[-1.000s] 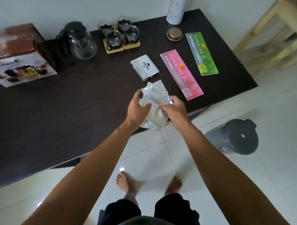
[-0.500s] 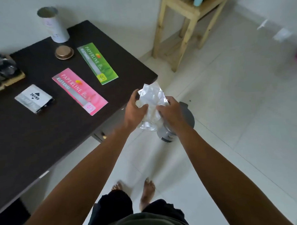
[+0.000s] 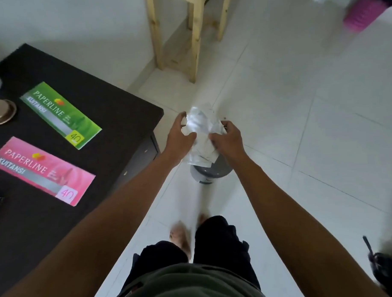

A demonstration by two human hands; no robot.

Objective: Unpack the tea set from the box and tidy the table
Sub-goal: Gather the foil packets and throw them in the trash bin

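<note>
Both hands clamp a crumpled wad of white plastic wrapping (image 3: 200,135): the left hand (image 3: 179,141) grips its 9 o'clock side, the right hand (image 3: 229,141) its 3 o'clock side. The wad is held above the grey bin (image 3: 210,172) on the floor, off the counter (image 3: 114,120). At 9 o'clock, a green booklet (image 3: 60,114) and a pink booklet (image 3: 42,170) lie on the counter.

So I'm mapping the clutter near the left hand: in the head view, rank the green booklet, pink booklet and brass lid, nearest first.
From the left hand:
1. Green booklet, on the table near its corner.
2. Pink booklet, nearer the person, farther left.
3. Brass lid, at the picture's far left edge.
</note>
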